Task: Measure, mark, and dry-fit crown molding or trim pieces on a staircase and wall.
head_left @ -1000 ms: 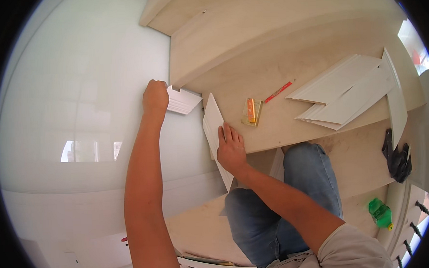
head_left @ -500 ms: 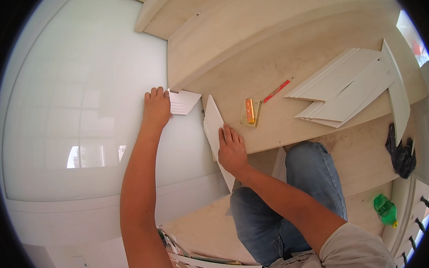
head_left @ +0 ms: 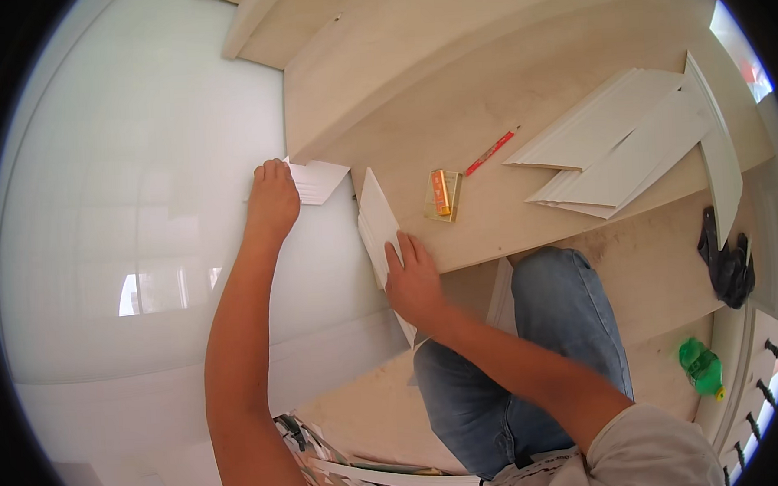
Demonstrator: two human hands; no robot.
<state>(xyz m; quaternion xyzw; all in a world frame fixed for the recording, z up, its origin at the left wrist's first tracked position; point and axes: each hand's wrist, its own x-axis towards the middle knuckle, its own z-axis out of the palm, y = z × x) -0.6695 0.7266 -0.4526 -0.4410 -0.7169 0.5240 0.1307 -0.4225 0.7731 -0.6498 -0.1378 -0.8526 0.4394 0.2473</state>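
My left hand [head_left: 274, 196] is closed on the edge of a short white moulding piece [head_left: 321, 183], holding it against the glossy white wall panel [head_left: 144, 210] beside the front of an upper stair tread. This piece has a slanted end and ridged lines. On a longer white moulding strip [head_left: 377, 213], pointed at its top, lies my right hand [head_left: 414, 281]. Its fingers bend over the strip's right edge, and the strip stands along the end of the wooden step [head_left: 484, 230]. The undersides of both pieces are hidden.
An orange lighter [head_left: 441, 193] lies on a small flat box [head_left: 454, 188], near a red pencil [head_left: 492, 152]. Several white moulding offcuts [head_left: 619, 137] are piled at right. A black bag or glove [head_left: 731, 267] and green bottle [head_left: 701, 368] sit lower right; scraps [head_left: 355, 470] lie below.
The whole view has shifted slightly, moving things left and up. My right hand has slid a little toward me along the strip. My left hand keeps its place on the short piece.
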